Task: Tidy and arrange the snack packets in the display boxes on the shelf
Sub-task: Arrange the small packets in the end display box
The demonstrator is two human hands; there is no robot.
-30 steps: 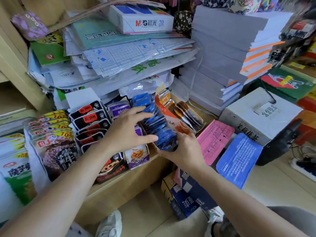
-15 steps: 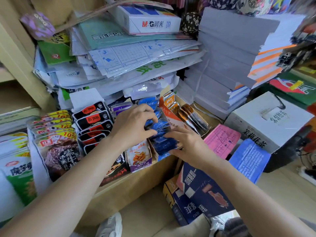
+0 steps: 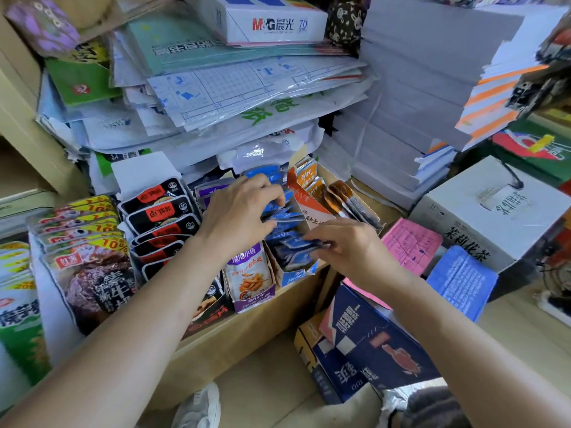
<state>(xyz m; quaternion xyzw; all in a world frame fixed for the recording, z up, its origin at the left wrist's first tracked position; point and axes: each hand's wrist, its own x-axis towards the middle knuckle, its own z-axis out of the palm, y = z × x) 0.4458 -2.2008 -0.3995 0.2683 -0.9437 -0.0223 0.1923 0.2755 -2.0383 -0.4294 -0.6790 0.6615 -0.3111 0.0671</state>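
Packets (image 3: 289, 225) in the blue box (image 3: 295, 275) on the shelf (image 3: 247, 329) are being straightened, I judge: left hand (image 3: 238, 217) grips the back ones, right hand (image 3: 349, 247) pinches the front ones. Next, square them upright, gently.

Blue snack packets (image 3: 290, 242): thin plastic film, glossy, crinkled. Orange packets (image 3: 340, 196): same film, shiny. Beef packets (image 3: 92, 279): smooth printed plastic with a high gloss. Blue display box (image 3: 296, 274) and purple display box (image 3: 251, 301): printed card with a slight sheen; the blue one has ragged edges. Shelf (image 3: 247, 329): pale wood-look board, matt and smooth. Paper stack (image 3: 417, 103): plain matt white. Wrapped sheets (image 3: 247, 94): clear plastic wrap, wrinkled, with glare spots. White carton (image 3: 494, 211): matt cardboard. Pink sheet (image 3: 411, 242) and blue sheet (image 3: 462, 279): matt printed paper.
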